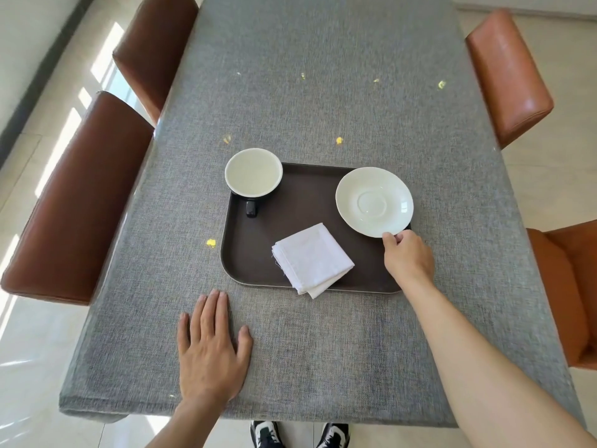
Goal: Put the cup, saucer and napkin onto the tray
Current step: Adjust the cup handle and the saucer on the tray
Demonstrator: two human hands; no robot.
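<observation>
Our right hand [407,253] pinches the saucer [374,202] over the tray [255,253]; next, lower it flat. Our left hand [211,347] lies open, holding nothing.

Bare tray [258,240] centre, table [323,350] foreground

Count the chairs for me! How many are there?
4. Two brown chairs stand along the table's left side, two orange chairs along its right. More could be out of view.

Brown chairs [77,202] flank the grey-clothed table [323,92].
</observation>
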